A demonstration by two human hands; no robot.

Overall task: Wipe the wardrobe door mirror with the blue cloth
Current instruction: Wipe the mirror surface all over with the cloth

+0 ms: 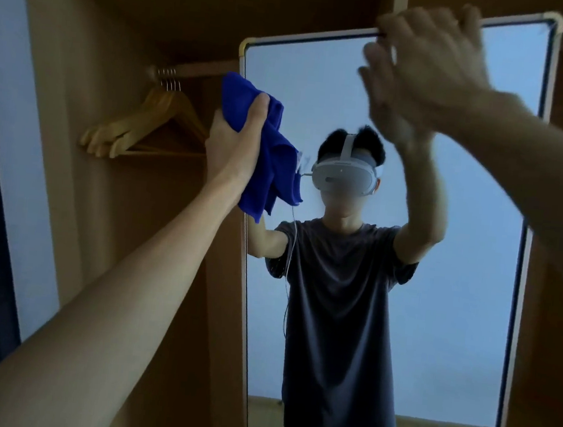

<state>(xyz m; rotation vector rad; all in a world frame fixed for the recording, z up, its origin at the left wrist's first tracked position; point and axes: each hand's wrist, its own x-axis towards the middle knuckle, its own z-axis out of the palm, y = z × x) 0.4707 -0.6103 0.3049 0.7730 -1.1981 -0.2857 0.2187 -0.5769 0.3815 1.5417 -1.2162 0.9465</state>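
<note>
The crumpled blue cloth (268, 153) is hanging bunched in the clenched left hand (235, 143), at the left edge of the tall, pale-framed wardrobe door mirror (440, 263); the right hand (432, 66) is gripping the mirror's top frame; wooden coat hangers (144, 124) are hanging left of the cloth grip.

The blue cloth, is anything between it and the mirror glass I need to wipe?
Nothing visible blocks it. The blue cloth, bunched in the left hand, hangs at the mirror's upper left edge. The right hand grips the top frame further right, clear of the cloth.
</note>
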